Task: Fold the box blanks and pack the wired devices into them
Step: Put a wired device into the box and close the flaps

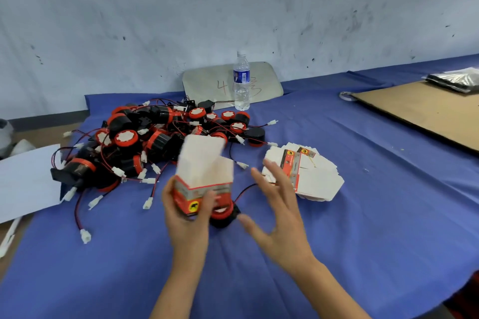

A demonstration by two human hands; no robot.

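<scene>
Cardboard box point(204, 184) gripped upright by left hand point(186, 215).
Flaps stand open for loading; right hand point(280, 212) hovers spread, empty, beside device point(224, 215).

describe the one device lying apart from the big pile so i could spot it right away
Start at the big heap of red and black wired devices on the blue cloth, then come toward the person. The lone device lies just behind the folded box held in the left hand. Unlike the rest, it lies by itself.
</scene>
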